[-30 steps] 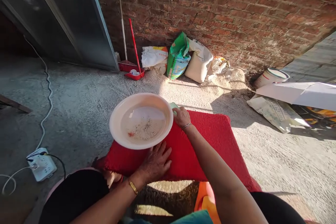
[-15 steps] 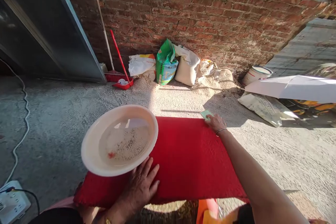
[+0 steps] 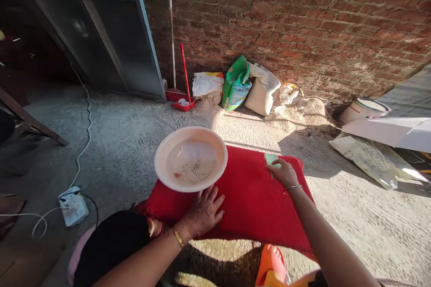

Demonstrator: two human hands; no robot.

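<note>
A red cloth [image 3: 245, 202] covers a narrow board or bench in front of me. My left hand [image 3: 205, 213] lies flat on it with fingers spread, close by the near rim of a pale basin [image 3: 164, 179]. Water stands in the basin, with dark specks and a small red bit at the bottom. Toward the cloth's far right part, my right hand [image 3: 284, 172] grips a flat, pale green piece [image 3: 271, 159], like a scraper or card. Its lower part is hidden by my fingers, so its exact kind cannot be made out.
A white power strip [image 3: 72, 206] with cables lies on the concrete floor at left. Along the brick wall [image 3: 269, 18] stand a red dustpan [image 3: 183, 104], a green sack [image 3: 235, 83], a pale sack [image 3: 262, 94] and a bucket [image 3: 365, 110]. A foot in an orange slipper [image 3: 271, 262] shows below.
My right hand has drawn the pale green piece back from the cloth's far edge, toward me. My left hand stays flat by the basin. The whole view has swung left.
</note>
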